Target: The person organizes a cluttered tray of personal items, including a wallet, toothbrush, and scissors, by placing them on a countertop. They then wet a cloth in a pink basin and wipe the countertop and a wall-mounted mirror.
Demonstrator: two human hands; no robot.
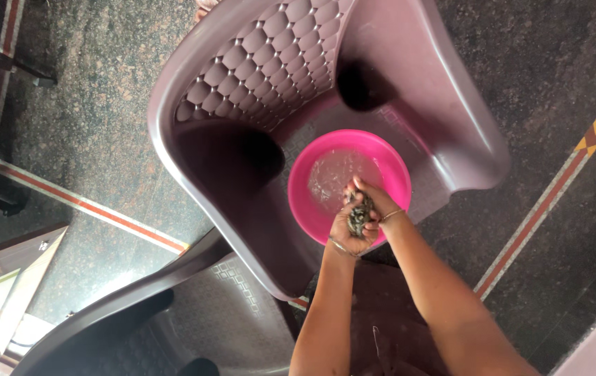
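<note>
Both hands clench one dark, wet, tangled wad (360,216); the left hand (350,233) cups it from below, the right hand (376,202) grips it from above, thin bangles at both wrists; the wad hangs just above the near rim of a round pink plastic basin (305,198) holding clear water; the basin rests on the seat of a brown moulded plastic chair (256,63) with a quilted-pattern back; dark speckled stone floor (96,118) with striped borders surrounds the chair.

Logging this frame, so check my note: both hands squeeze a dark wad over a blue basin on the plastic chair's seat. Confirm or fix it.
One thing is wrong: the basin is pink, not blue. The head view shows it. The rest holds: the left hand and right hand squeeze the dark wad over the basin on the chair seat.
</note>
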